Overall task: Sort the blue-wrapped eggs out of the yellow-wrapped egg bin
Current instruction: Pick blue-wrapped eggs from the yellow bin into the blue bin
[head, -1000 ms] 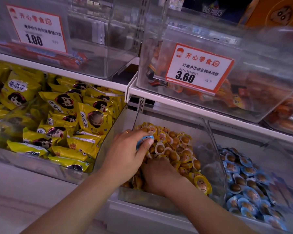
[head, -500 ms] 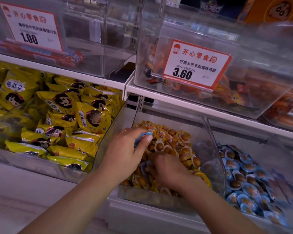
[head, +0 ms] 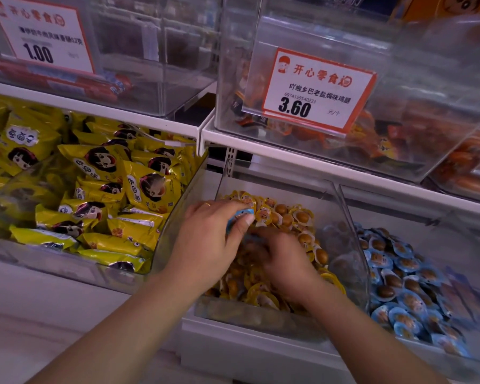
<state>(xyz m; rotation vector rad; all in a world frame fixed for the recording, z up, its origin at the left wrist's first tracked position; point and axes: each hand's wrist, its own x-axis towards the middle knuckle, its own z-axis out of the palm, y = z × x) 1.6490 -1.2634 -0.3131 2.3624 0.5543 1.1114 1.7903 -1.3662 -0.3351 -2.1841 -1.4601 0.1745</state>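
A clear bin (head: 250, 313) holds a heap of yellow-wrapped eggs (head: 291, 217). My left hand (head: 208, 245) hovers over the bin's left side and pinches a blue-wrapped egg (head: 241, 215) between thumb and fingers. My right hand (head: 286, 264) lies knuckles up in the heap. Its curled fingertips meet just under my left thumb, around a second blue-wrapped egg (head: 247, 239) that shows only as a blurred blue patch. The bin to the right holds a pile of blue-wrapped eggs (head: 399, 275).
Yellow snack packets (head: 100, 189) fill the bin on the left. A white shelf (head: 316, 159) above carries clear boxes with orange packets and two price tags (head: 316, 90). A clear wall (head: 352, 234) divides the yellow and blue egg bins.
My right hand rose from deep at the bin's front toward my left thumb. My left hand kept its hold on the blue-wrapped egg and barely moved.
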